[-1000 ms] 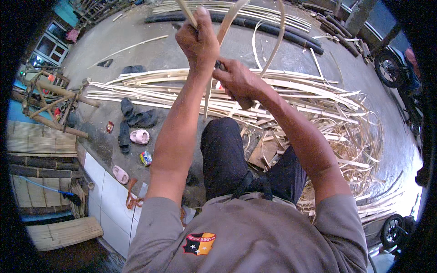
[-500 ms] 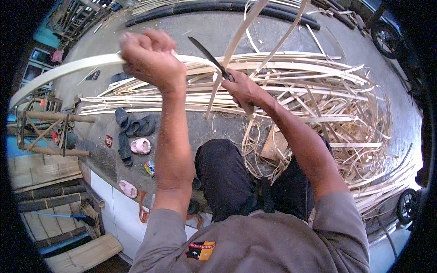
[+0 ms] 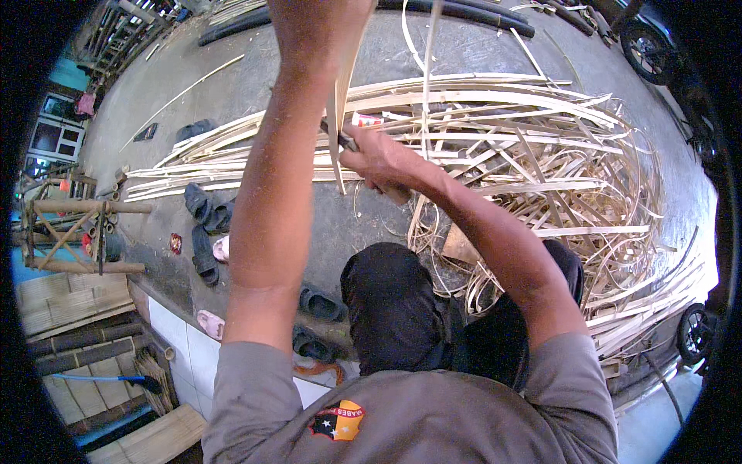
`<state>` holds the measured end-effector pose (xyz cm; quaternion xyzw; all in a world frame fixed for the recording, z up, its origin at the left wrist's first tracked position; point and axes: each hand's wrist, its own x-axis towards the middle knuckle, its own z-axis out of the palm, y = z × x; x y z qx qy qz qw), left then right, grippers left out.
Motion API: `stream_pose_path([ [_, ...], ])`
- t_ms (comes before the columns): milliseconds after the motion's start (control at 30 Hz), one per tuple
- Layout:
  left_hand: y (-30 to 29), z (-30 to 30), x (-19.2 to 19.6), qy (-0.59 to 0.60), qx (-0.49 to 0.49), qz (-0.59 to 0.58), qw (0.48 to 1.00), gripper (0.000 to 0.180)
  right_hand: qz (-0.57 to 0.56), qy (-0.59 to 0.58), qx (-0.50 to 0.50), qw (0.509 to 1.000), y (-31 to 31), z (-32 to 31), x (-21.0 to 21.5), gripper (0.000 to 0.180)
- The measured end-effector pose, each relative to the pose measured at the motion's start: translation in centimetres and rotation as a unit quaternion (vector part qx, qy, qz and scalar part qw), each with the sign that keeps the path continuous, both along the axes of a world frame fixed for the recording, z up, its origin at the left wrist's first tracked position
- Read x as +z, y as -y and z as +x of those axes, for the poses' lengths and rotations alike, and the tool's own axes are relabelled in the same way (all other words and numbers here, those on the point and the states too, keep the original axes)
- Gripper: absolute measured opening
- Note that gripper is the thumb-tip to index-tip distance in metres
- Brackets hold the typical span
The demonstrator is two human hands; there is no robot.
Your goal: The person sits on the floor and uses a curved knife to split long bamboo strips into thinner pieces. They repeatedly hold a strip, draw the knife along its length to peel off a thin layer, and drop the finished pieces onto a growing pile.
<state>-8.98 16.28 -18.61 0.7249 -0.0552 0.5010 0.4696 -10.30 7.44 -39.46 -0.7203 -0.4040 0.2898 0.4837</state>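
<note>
Presently, your right hand (image 3: 379, 160) has its grip clenched around a dark-bladed knife (image 3: 350, 142) crossing a flat, pale bamboo strip (image 3: 333, 131) that runs near-upright above the grey concrete floor (image 3: 232, 85), while your left hand (image 3: 321, 27), cropped at the top, has a grip I cannot determine.

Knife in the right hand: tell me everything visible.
The dark-bladed knife with a brown, wood-looking handle is gripped in the person's right hand. It slants, blade toward upper left, handle end toward lower right. A pale, flat bamboo-like strip and the left forearm hide most of the blade; strip contact is unclear.
</note>
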Motion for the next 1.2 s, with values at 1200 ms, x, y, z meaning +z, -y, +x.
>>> stream_pose_path([
  [1200,-4.2,-5.2,-11.6,0.023,0.038,-0.084,0.995,0.056,-0.105,0.152,-0.071,0.98,-0.3,-3.7,-8.6,0.045],
])
